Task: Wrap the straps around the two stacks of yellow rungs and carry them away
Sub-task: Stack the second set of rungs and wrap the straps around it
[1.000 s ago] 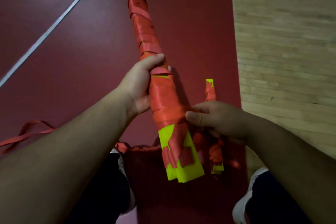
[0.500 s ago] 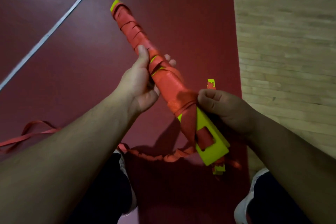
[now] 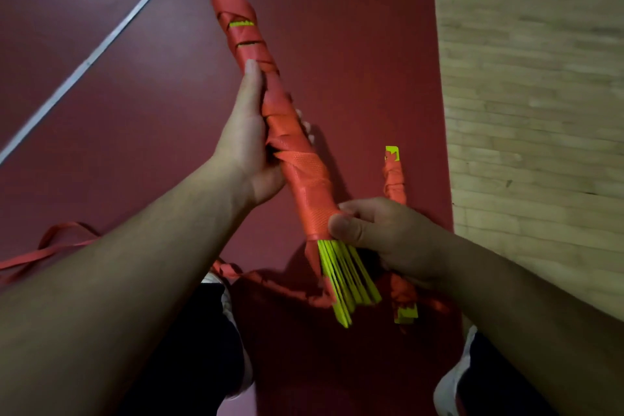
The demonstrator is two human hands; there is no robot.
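Here, left hand [image 3: 248, 149]: is gripping the middle of the held stack, fingers curling round its far side, thumb lying straight along the wrapping.
Right hand [image 3: 385, 233]: is pinching the lowest turn of strap against the stack's lower end, just above the bare rung ends; the two hands are working apart, each clamped on the same bundle.
Held stack [image 3: 304, 186]: is tilting up and away from the person, clear of the floor, its top running out of the upper edge; orange strap is covering nearly all of it, with slivers of yellow showing through.
Rung ends [image 3: 347, 280]: are fanning out unbound below the right hand.
Loose strap [image 3: 270, 280]: is trailing from the lower end across the mat toward the left.
Second stack [image 3: 393, 176]: is lying on the mat just beside the right hand, partly hidden behind it, already wound in strap.
Step in hand: judging by the bare ends and the free tail, the winding is nearing its close at the lower end.
Doing it well: pinching the last turn firmly, squeezing the fanned ends together, feeding the strap taut, overlapping each turn, then tucking the tail under.
Red mat [image 3: 141, 105]: is lying under everything, crossed by a white line [image 3: 84, 64].
Wooden floor [image 3: 540, 94]: is bordering the mat on the right.
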